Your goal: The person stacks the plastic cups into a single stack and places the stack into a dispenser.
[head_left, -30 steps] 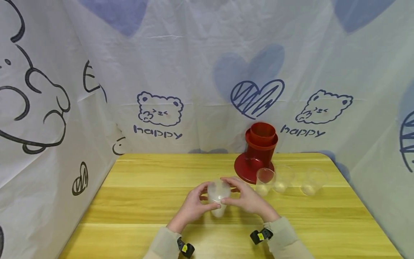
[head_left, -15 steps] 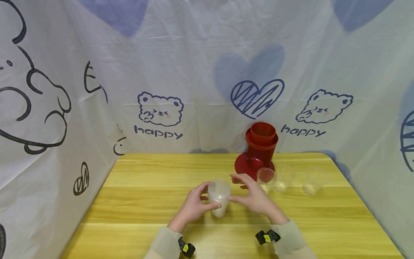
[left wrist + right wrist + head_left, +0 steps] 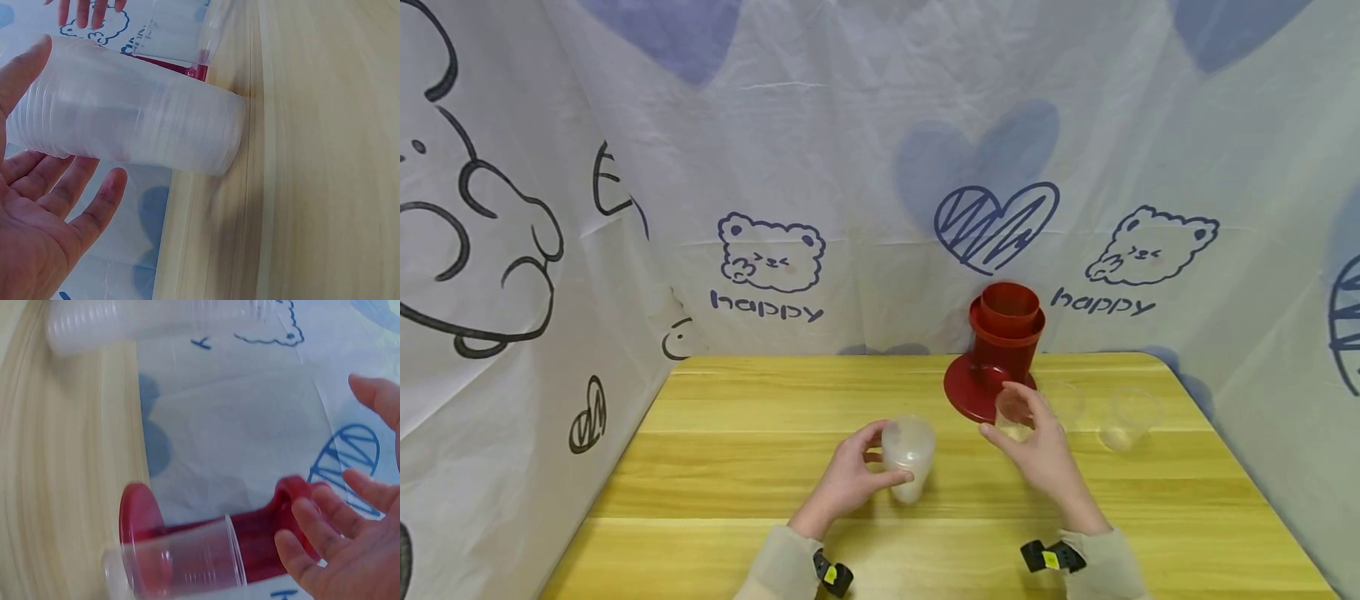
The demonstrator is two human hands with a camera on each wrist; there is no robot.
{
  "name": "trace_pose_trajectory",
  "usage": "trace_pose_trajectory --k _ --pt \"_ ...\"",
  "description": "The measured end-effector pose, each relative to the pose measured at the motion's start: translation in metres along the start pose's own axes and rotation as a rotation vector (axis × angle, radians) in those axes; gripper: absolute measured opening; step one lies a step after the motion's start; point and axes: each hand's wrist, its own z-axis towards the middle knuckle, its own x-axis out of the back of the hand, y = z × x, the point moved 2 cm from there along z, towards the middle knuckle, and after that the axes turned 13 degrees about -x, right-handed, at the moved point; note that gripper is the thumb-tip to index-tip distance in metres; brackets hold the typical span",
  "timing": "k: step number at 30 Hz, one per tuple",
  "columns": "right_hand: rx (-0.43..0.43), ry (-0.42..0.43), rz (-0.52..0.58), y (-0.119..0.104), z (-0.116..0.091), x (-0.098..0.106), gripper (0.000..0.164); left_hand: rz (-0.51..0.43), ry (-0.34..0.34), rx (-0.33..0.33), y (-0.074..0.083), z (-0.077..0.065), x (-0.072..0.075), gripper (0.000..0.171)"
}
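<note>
A stack of nested clear plastic cups [image 3: 910,442] stands upright on the table in the head view. My left hand [image 3: 853,475] holds the stack from its left, thumb in front and fingers behind. The stack's ribbed rims [image 3: 40,115] lie between thumb and fingers in the left wrist view. To the right, my right hand [image 3: 1041,454] is over a single clear plastic cup [image 3: 1011,423], partly covering it. In the right wrist view the right fingers [image 3: 322,531] are spread above the rim of that cup [image 3: 194,559], thumb well apart.
Behind the single cup stands a red cylindrical container [image 3: 1006,354] with a round base and another red piece inside its top. A further clear cup [image 3: 1123,425] stands farther right, with another beside it partly behind my right hand. A printed cloth [image 3: 865,183] hangs behind the wooden table [image 3: 737,467].
My right hand has let go of the cup stack and moved right to the single cup. My left hand and the stack have stayed in place.
</note>
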Motion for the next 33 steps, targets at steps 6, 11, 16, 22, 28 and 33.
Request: trace_pose_trajectory --k 6,11,16,22,28,33 --pt "-0.023 0.093 -0.029 0.01 0.005 0.016 0.071 -0.002 0.0 -0.006 0.0 0.0 0.0 0.075" --pt "-0.044 0.096 -0.051 0.018 0.008 0.021 0.073 -0.002 -0.002 -0.009 0.0 0.0 0.001 0.075" --pt "-0.067 0.074 -0.048 0.024 0.01 0.021 0.077 0.004 -0.005 -0.008 0.0 0.0 0.001 0.076" --pt "-0.084 0.048 -0.063 0.029 0.013 0.02 0.079 0.008 -0.005 -0.012 0.002 0.0 0.001 0.075" --pt "-0.093 0.025 -0.068 0.032 0.019 0.019 0.078 0.012 -0.005 -0.021 0.001 0.0 0.001 0.075" --pt "-0.1 0.016 -0.069 0.034 0.025 0.017 0.08 0.009 -0.005 -0.016 0.001 0.0 0.001 0.075"
